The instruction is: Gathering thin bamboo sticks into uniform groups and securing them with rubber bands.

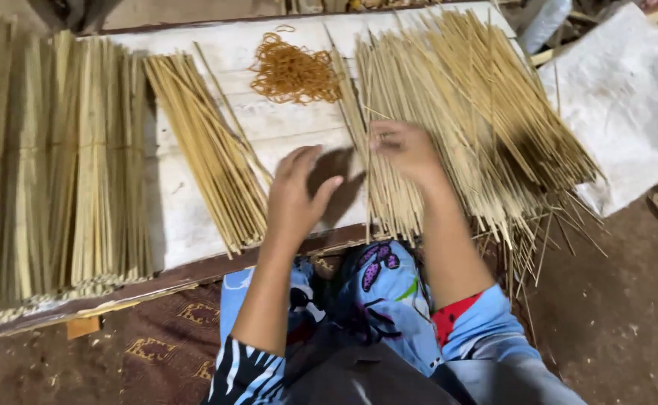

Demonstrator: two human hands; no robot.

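A whitewashed wooden board lies across the ground before a seated person in a blue patterned garment, and every item here is placed relative to it. Covering the board's left end, tied bundles of bamboo sticks lie side by side, their cut ends overhanging the near edge. Spread over the board's right end is a large loose heap of thin sticks, fanned out and spilling past the near edge toward the dirt floor. Beyond the board's right end, a white sack rests on the ground. Left of the board's middle, a smaller loose batch of sticks lies at a slant, touching the bare planks. At the board's far edge, between the batch and the heap, sits a tangle of orange rubber bands. Near the board's front edge, the left hand hovers with fingers loosely together and thumb out, holding nothing. The right hand rests on the heap's near side, fingers curled and pinching a few sticks.
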